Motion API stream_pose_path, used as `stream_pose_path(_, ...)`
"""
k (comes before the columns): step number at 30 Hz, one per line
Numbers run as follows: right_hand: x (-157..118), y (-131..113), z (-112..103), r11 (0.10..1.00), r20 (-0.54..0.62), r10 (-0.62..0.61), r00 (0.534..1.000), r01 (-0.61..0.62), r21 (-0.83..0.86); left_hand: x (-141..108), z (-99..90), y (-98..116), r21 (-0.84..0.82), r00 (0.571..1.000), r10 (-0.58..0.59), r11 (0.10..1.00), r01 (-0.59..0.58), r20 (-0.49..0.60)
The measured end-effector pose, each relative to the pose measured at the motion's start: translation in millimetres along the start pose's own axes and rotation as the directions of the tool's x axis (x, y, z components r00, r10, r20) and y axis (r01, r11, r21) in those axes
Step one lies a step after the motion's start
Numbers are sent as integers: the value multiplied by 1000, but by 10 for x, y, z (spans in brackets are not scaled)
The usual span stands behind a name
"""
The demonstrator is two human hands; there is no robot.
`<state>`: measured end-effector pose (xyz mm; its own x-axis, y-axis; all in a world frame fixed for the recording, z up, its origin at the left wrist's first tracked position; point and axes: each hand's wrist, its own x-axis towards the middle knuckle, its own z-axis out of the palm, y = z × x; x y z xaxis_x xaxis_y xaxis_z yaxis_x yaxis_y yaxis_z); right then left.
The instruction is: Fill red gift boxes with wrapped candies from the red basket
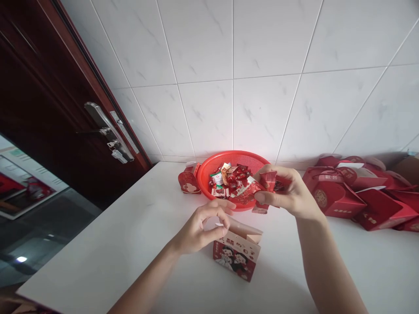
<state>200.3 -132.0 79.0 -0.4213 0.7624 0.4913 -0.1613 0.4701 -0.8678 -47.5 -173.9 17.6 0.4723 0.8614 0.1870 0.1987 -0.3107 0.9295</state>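
Observation:
My right hand [284, 192] is closed around several red-wrapped candies [266, 185] at the right rim of a red plastic basket [205, 174]. Wrapped candies [232, 179] in red, white and green lie inside that basket. In front of it stands a small gift box [235, 257] with its top open and a cartoon couple printed on its side. My left hand [207, 224] is at the box's upper left edge, thumb and index finger curved together by the rim, the other fingers reaching over the opening.
A small red box [190, 179] stands left of the basket. Several red gift boxes [343, 192] are piled at the right against the tiled wall [255, 109]. A dark door [65, 87] with a metal handle is at the left, beside the white table [114, 244].

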Motion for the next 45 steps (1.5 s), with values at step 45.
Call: stream_pose_path(45,6,-10,98,978,279,178,944,-139,-153,-55,156,-188,32,996,34,999,-31,-81)
